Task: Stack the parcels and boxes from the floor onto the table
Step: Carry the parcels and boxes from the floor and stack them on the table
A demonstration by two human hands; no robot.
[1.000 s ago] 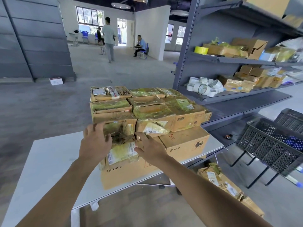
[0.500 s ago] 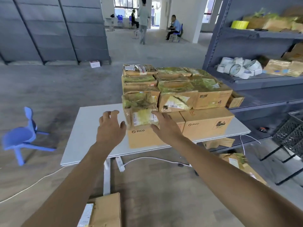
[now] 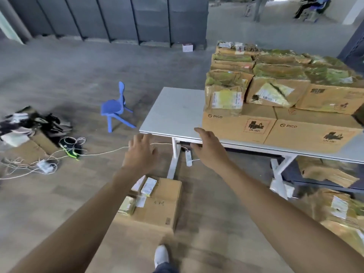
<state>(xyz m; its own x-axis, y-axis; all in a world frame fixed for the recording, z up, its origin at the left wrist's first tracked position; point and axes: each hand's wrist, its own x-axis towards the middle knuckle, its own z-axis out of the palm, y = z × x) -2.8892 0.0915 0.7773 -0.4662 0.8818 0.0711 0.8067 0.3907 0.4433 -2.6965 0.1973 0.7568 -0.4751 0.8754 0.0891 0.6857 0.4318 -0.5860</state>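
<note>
- While left hand (image 3: 141, 153) and right hand (image 3: 209, 149) hover empty, fingers spread, taped brown cardboard parcels (image 3: 275, 91) crowd the white table (image 3: 173, 109) beyond.
- Beneath them, brown cardboard floor boxes (image 3: 159, 202) await lifting.

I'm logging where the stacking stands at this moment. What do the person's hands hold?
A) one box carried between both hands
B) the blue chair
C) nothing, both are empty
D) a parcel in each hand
C: the left hand and the right hand show spread, relaxed fingers with nothing in them. The stacked parcels sit on the table, and a cardboard box lies on the floor below the hands.
</note>
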